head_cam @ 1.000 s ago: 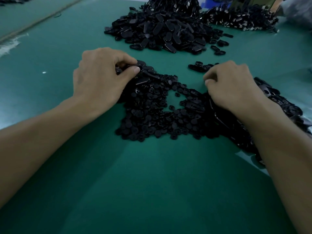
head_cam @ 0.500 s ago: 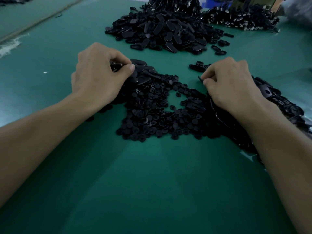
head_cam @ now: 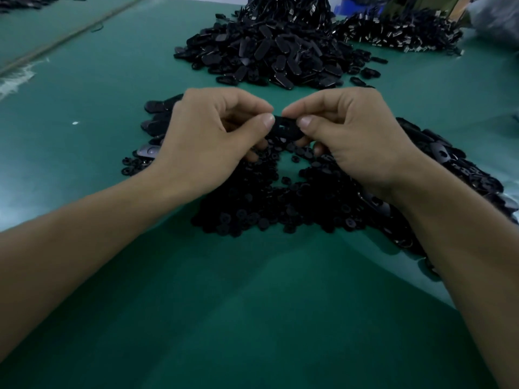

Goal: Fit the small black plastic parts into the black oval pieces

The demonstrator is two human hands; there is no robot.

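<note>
Both hands meet just above the far edge of the pile of small parts (head_cam: 280, 211). Left hand (head_cam: 207, 138) pinches the left end of one oval piece (head_cam: 286, 127) between thumb and forefinger. Right hand (head_cam: 359, 138) pinches the right end the same way, other fingers curled under. So both are closed on the same piece, and it's held clear of the pile, not resting on it.

Key geometry: the oval's long axis runs left-right, thumb tip to thumb tip, roughly level. Neither hand is nearer; each owns an end. The exposed middle of the piece sits between the two thumbs.

Can't tell whether a small part is already under the right fingertips or seated in the oval. It's black on black, the light is dim, and the fingers cover the spot. My read is that this is the press-in step. The push would need to go across the short axis, thumbs working against the forefingers underneath.

Supply, relative to that pile:
- loose ovals (head_cam: 449, 169) touch its right side
- a few more ovals (head_cam: 157, 122) lie just off its far-left corner
- the big heap of ovals (head_cam: 266, 51) sits well beyond it on the green mat (head_cam: 252, 318)
</note>
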